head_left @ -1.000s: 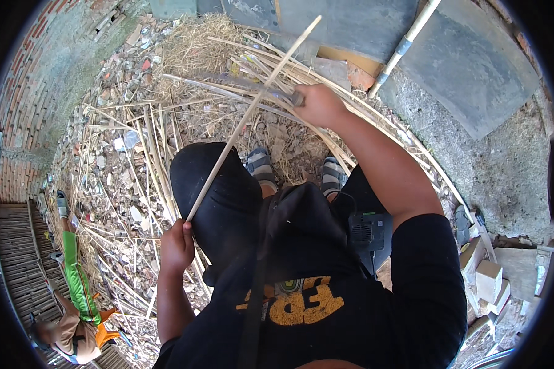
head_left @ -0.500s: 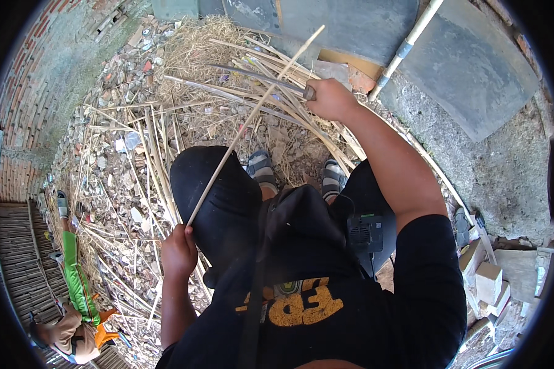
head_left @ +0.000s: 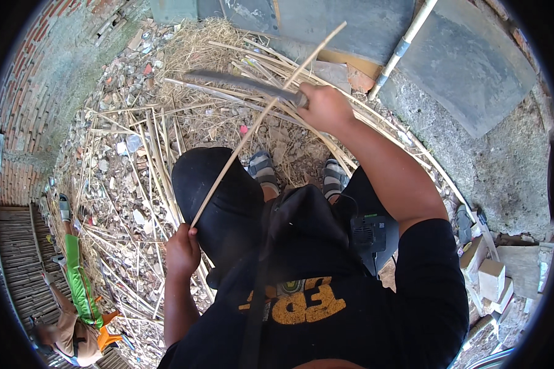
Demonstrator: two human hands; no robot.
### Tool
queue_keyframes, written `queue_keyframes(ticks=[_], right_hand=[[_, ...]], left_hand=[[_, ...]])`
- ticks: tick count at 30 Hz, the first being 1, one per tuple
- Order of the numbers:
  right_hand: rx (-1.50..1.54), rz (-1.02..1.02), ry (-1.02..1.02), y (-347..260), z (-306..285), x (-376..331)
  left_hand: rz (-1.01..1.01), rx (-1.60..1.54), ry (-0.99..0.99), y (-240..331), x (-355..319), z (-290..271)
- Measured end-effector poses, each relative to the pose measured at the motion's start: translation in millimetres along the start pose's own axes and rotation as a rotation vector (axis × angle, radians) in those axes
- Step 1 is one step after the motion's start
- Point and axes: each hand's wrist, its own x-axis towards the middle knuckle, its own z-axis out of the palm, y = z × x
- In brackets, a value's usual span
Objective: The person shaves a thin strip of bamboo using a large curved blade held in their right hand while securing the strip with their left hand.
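Observation:
My left hand grips the near end of a long thin bamboo strip that slants up and to the right, across my left knee. A long dark blade is held by its handle in my right hand, pointing left and crossing the strip near its upper half. My sandalled feet rest on the rubble below. A dark pouch hangs at my waist.
Many loose bamboo strips lie spread over rubble and dry straw. A brick wall curves at left, grey slabs and a white pole lie at top right. Another person in green crouches lower left. Blocks sit at right.
My right hand has lifted slightly and the blade now shows fully, pointing left across the strip. The strip and my left hand stay almost where they were.

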Motion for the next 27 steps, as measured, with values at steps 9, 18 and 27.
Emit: queue_keyframes(ticks=[9,18,27], right_hand=[[-0.034,0.098,0.118,27,-4,14],[-0.342,-0.219,0.496,23,-21,10],[-0.351,-0.38,0.742,22,-27,17]], left_hand=[[0.008,-0.052,0.018,-6,-1,6],[0.019,-0.156,0.002,-6,2,5],[0.087,-0.272,0.042,-16,1,10]])
